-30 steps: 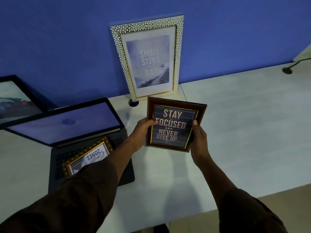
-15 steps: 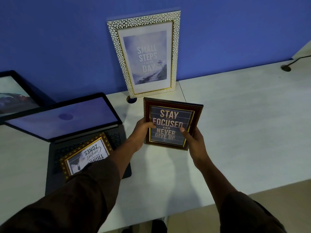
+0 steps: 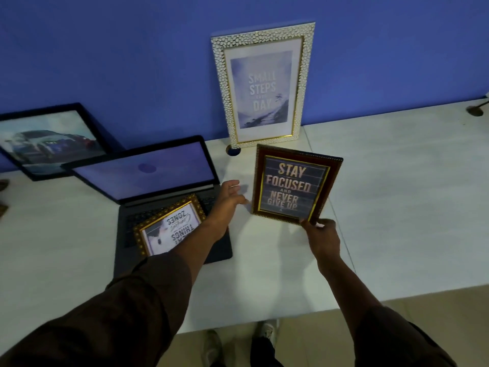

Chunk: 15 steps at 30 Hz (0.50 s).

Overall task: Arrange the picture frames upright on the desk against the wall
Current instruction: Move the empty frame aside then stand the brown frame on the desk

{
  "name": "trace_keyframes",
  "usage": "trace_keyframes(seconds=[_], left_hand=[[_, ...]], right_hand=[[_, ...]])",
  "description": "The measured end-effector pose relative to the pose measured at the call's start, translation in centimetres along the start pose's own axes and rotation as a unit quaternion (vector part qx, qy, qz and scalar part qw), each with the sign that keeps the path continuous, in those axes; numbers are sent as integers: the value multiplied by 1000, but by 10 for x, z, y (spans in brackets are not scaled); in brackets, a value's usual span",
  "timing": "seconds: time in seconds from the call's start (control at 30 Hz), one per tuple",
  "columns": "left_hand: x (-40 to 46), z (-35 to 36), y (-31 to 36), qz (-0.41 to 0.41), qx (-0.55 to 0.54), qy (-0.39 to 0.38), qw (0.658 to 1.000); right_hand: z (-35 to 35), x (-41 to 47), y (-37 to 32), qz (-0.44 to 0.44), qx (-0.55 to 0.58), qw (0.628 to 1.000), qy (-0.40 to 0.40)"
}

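A dark red frame reading "Stay focused and never give up" [image 3: 295,185] is held upright over the white desk [image 3: 397,194], my right hand [image 3: 321,238] pinching its lower right corner. My left hand [image 3: 229,198] hovers open just left of that frame, apart from it. A tall white pebbled frame [image 3: 262,86] leans upright against the blue wall behind. A gold-edged frame [image 3: 169,225] lies flat on the laptop keyboard. A black frame with a car picture [image 3: 50,140] leans at the far left against the wall.
An open laptop [image 3: 148,173] sits left of centre on the desk. A round cable hole [image 3: 233,150] lies below the white frame. A small dark disc with a cable [image 3: 475,111] is at the far right. The desk's front edge is near my feet.
My left hand has let go of the dark red frame and opened beside it. My right hand slid down to the frame's lower right corner.
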<state>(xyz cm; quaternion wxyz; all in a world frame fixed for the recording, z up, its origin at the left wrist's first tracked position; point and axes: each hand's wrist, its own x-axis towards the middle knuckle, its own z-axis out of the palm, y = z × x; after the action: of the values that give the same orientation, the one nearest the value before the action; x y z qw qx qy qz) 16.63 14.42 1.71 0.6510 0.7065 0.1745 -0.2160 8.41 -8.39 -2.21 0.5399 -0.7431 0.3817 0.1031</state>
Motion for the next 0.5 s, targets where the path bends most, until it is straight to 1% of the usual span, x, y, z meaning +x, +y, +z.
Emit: trace_keyframes(seconds=[0.1, 0.2, 0.27, 0.37, 0.43, 0.5], left_hand=[[-23, -33, -13, -4, 6, 11, 1000], [-40, -68, -29, -6, 7, 38, 999], [-49, -90, -38, -13, 13, 56, 998], [-63, -126, -56, -26, 36, 82, 996], [-72, -157, -68, -34, 68, 116, 990], [-73, -174, -80, -37, 86, 146, 985]], right_hand=[[29, -19, 10, 79, 42, 996, 12], [64, -35, 13, 115, 63, 991, -17], [88, -37, 17, 106, 43, 992, -50], [127, -44, 20, 81, 2, 994, -75], [153, -69, 8, 44, -31, 994, -100], [164, -87, -8, -1, -54, 992, -113]])
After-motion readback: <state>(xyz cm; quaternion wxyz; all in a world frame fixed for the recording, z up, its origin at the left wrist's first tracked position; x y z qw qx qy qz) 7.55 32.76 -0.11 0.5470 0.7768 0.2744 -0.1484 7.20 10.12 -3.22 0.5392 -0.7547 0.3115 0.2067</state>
